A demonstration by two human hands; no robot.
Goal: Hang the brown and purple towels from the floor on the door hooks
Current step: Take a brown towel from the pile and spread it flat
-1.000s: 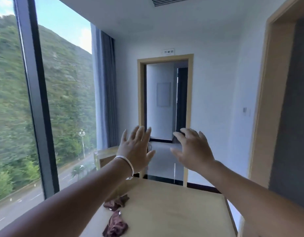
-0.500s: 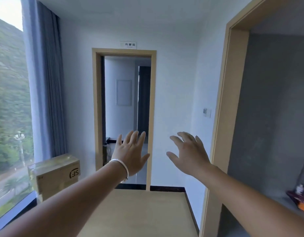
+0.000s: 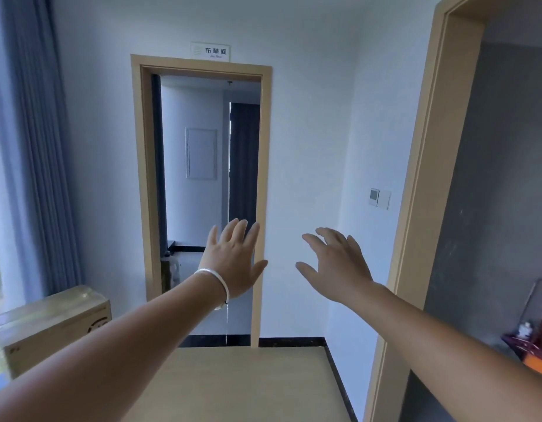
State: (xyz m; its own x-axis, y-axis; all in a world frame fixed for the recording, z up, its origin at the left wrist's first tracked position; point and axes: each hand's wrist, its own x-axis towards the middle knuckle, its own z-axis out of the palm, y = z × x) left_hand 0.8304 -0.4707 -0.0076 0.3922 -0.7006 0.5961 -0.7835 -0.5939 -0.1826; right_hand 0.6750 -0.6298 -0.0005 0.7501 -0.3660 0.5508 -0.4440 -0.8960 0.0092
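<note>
**Both hands raised and holding nothing, facing the doorway**

We see both arms stretched forward at chest height with the backs of the hands toward us. The left hand (image 3: 233,263) has its fingers (image 3: 237,231) straight and close together, thumb spread out to the side, and grips nothing; a white bracelet (image 3: 219,283) sits on its wrist. The right hand (image 3: 336,266) is just as free, its fingers (image 3: 329,236) spread and slightly bent at the tips, thumb pointing toward the left hand. The two hands are near each other but apart.

The brown and purple towels are nowhere in our view, so we cannot tell where they lie, and we make out no door hooks either.

Ahead of the hands stands an open doorway (image 3: 265,193) with a light wooden frame, and a small sign (image 3: 211,51) is fixed on the white wall above it. Through it we see another room with a white panel on its far wall. A blue curtain (image 3: 35,147) hangs at the left, with a cardboard box (image 3: 50,324) below it. A wall switch (image 3: 379,198) is mounted to the right of the doorway, beside a second wooden frame (image 3: 415,239) that opens onto a grey-walled space. The floor (image 3: 248,382) below is pale wood.
</note>
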